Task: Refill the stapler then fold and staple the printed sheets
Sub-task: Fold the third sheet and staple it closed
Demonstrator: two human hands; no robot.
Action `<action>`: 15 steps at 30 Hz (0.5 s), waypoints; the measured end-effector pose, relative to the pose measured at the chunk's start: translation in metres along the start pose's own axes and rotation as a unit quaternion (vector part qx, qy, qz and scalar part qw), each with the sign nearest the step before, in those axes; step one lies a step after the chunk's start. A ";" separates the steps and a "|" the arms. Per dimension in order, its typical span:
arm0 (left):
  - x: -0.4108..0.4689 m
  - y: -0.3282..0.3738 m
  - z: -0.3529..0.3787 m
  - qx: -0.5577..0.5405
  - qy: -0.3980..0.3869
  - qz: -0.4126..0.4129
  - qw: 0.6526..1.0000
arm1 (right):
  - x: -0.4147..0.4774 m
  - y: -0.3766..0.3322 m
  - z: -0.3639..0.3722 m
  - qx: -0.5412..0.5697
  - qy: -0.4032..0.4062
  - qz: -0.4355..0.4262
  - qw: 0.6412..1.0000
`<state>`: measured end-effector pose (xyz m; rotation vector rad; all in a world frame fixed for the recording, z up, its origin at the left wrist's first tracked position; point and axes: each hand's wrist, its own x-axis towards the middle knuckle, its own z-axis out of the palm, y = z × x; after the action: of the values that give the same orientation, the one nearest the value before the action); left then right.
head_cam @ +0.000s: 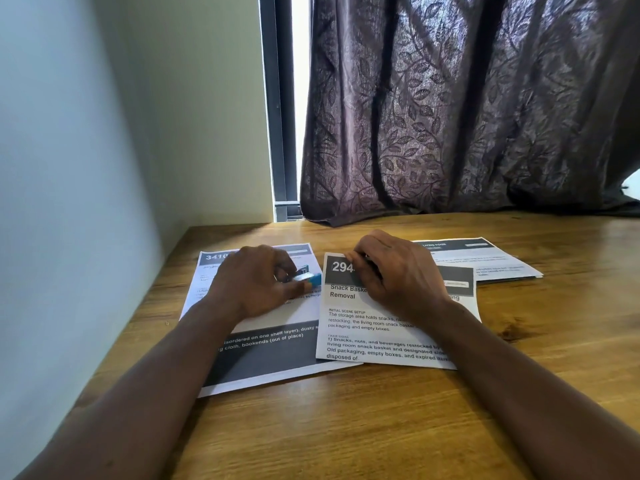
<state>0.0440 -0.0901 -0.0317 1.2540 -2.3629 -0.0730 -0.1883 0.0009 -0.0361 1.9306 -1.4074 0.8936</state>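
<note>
Left hand [249,282] has its fingers curled round the small blue stapler [308,278], just left of the folded white printed sheet headed 294 [374,327]. Right hand [394,271] sits on that sheet, fingers curled and pinching its top left corner. Fingers hide most of the stapler. A second printed sheet [263,355] lies to the left and a third [491,261] behind-right, all on the wooden table [381,427].

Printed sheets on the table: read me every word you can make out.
"294": middle sheet
"Snack Baske", "Removal": middle sheet
"INITIAL SCENE SETUP": middle sheet
"3410": left sheet
"bookends (out of place)": left sheet
"LIVING ROOM": far right sheet
Remaining print: too small or blurred.
</note>
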 end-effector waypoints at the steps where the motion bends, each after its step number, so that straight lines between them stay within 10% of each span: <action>1: 0.000 0.003 0.000 0.026 0.007 0.015 1.000 | 0.000 0.001 0.000 -0.001 0.005 0.001 1.000; 5: -0.004 0.020 -0.006 -0.072 0.097 0.047 0.992 | 0.002 0.004 -0.001 0.006 0.032 0.009 0.999; 11: -0.009 0.046 0.001 -0.243 -0.072 0.080 0.964 | 0.004 0.018 -0.010 0.015 0.084 0.065 0.994; 15: -0.004 0.054 0.003 -0.347 -0.033 0.057 0.936 | 0.006 0.035 -0.029 -0.011 0.146 0.191 0.971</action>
<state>0.0035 -0.0560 -0.0221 0.7706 -2.1481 -0.8435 -0.2253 0.0105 -0.0117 1.4575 -1.6223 1.2743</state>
